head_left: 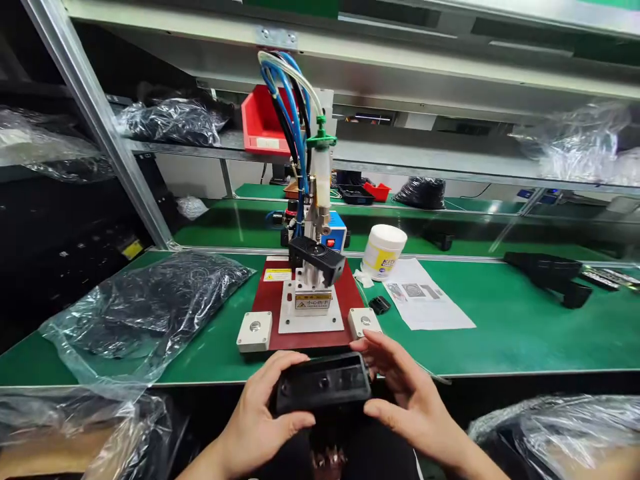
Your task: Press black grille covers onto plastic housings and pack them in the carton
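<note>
A black, open-topped rectangular plastic housing (325, 387) is at six o'clock, just off the desk's (500, 340) front edge. The left hand (263, 413) pinches its nine o'clock end, thumb nearest the viewer; the right hand (413, 393) cups the three o'clock end. A pneumatic dispensing machine (313, 303) stands at twelve. The housing looks light, stiff and slightly slippery; the outer walls near both ends seem the surest hold.
</note>
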Available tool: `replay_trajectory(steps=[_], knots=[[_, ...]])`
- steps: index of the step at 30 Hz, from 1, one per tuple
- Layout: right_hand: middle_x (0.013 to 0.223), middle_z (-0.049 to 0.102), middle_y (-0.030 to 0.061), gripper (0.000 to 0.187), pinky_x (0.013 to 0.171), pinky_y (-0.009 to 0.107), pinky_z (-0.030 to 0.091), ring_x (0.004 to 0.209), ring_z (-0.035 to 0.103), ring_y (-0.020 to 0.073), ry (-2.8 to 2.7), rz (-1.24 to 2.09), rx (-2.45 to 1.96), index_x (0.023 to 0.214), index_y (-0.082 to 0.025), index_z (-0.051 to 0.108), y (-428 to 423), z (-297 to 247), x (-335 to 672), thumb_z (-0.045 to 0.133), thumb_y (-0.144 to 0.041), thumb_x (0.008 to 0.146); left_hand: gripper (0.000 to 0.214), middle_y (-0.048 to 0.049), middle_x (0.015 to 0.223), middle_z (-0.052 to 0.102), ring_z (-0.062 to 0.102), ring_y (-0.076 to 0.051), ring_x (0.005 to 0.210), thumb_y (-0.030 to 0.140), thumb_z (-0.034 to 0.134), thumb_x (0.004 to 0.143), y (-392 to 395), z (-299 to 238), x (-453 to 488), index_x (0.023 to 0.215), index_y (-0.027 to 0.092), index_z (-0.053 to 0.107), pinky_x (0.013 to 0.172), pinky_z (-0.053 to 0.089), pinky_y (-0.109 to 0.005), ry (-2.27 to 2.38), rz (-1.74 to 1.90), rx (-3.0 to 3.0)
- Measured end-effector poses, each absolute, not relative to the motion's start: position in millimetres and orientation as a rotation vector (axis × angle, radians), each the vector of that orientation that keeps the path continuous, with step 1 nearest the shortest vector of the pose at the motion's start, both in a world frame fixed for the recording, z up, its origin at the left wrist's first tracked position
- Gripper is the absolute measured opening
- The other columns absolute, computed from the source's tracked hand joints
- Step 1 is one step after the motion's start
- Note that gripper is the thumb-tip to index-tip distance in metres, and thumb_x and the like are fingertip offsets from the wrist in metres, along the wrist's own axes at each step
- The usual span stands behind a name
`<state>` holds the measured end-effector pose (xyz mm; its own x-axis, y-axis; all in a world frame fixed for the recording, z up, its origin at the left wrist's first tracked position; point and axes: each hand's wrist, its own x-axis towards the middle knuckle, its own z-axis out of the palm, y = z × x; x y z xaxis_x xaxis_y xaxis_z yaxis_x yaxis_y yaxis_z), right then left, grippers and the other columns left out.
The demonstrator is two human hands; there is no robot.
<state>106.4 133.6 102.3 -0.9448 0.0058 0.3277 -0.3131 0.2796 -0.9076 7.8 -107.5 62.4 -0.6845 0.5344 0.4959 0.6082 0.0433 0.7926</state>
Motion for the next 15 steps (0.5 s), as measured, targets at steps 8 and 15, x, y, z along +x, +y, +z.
replay_trajectory(steps=[8,15], knots=[[0.126,0.064,0.0104,0.053,0.099,0.033,0.052,0.117,0.062,0.0243,-2.475,1.188,0.446,0.131,-0.029,0.057,122,104,96,0.075,-0.038,0.082,0.052,-0.0043,0.111,0.069,0.068,-0.022,0.101,0.049,0.079,0.072,-115,52,0,0.118,0.030,0.063,0.087,0.057,-0.028,-2.183,-1.805,-1.163],[0.123,0.066,0.0097,0.053,0.095,0.030,0.055,0.114,0.065,0.0238,-2.447,1.120,0.461,0.131,-0.029,0.058,121,107,94,0.075,-0.039,0.082,0.060,-0.0064,0.117,0.070,0.070,-0.022,0.103,0.042,0.081,0.072,-110,44,-2,0.126,0.029,0.056,0.086,0.057,-0.025,-2.089,-2.162,-1.058]])
